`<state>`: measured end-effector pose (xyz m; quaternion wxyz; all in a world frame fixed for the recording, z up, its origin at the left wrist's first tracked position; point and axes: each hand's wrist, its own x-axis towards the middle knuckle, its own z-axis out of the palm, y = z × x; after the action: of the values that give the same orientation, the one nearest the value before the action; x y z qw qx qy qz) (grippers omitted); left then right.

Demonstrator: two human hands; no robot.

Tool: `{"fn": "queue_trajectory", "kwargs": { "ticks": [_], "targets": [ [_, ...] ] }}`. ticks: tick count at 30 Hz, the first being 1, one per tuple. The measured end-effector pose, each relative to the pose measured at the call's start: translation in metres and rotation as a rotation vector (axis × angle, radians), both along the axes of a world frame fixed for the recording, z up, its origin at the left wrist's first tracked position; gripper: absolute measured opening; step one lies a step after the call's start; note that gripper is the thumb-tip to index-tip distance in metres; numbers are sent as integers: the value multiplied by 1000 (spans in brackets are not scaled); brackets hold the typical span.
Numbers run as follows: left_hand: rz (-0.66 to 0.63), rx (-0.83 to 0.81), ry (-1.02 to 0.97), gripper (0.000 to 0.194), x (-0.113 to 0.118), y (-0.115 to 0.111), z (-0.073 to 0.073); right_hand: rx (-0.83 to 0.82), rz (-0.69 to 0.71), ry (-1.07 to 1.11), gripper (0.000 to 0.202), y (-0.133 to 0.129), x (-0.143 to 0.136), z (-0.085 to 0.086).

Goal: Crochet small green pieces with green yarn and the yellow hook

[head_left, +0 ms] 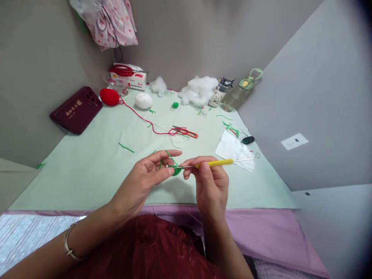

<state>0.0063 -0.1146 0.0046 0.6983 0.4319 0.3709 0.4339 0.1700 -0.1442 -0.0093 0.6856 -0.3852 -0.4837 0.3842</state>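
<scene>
My left hand (145, 174) pinches a small green crochet piece (176, 171) between thumb and fingers, above the front part of the table. Green yarn (171, 158) runs up from the piece over the raised index finger. In my right hand (210, 180) is a crochet hook with a yellow handle (217, 163), gripped like a pen. Its thin metal tip reaches left and meets the top edge of the green piece. From the handle's other end a metal shaft points right. Fingers hide part of the green piece.
Orange-handled snips (188, 133) lie mid-table among red and white yarn. Behind are a red yarn ball (109, 97), a white ball (143, 100), stuffing (199, 90), a pen cup (217, 96) and a bottle (238, 95). A phone (77, 110) leans left; paper (232, 149) lies right.
</scene>
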Motion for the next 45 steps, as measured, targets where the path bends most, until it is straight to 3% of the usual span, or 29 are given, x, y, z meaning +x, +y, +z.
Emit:
{"fn": "queue_trajectory", "kwargs": {
  "ticks": [3, 7, 9, 15, 22, 26, 29, 33, 40, 45],
  "targets": [
    [29, 64, 66, 29, -1, -2, -1, 74, -80, -230, 22, -6, 0, 1],
    [127, 167, 184, 28, -1, -5, -1, 303, -162, -580, 25, -13, -3, 0],
    [155, 196, 208, 28, -1, -6, 0, 375, -181, -615, 27, -14, -4, -2],
    [86, 177, 171, 34, -2, -5, -1, 279, -165, -470, 29, -10, -4, -1],
    [157, 198, 199, 32, 0, -7, 2, 375, -223, -726, 31, -13, -5, -7],
    [-24, -43, -84, 46, 0, -4, 3, 511, -388, -945, 37, -13, -5, -14],
    [-138, -254, -211, 45, -3, 2, 3, 423, -339, -692, 29, -9, -4, -11],
    [-105, -200, -215, 34, -4, 4, 4, 187, -169, -262, 22, -3, -5, 0],
    [-39, -8, -115, 37, 2, -1, 1, 187, -114, -307, 19, -3, -7, 1],
    [-149, -168, -167, 50, -2, 4, 4, 100, 0, -50, 19, -1, 0, -2]
  ]
}}
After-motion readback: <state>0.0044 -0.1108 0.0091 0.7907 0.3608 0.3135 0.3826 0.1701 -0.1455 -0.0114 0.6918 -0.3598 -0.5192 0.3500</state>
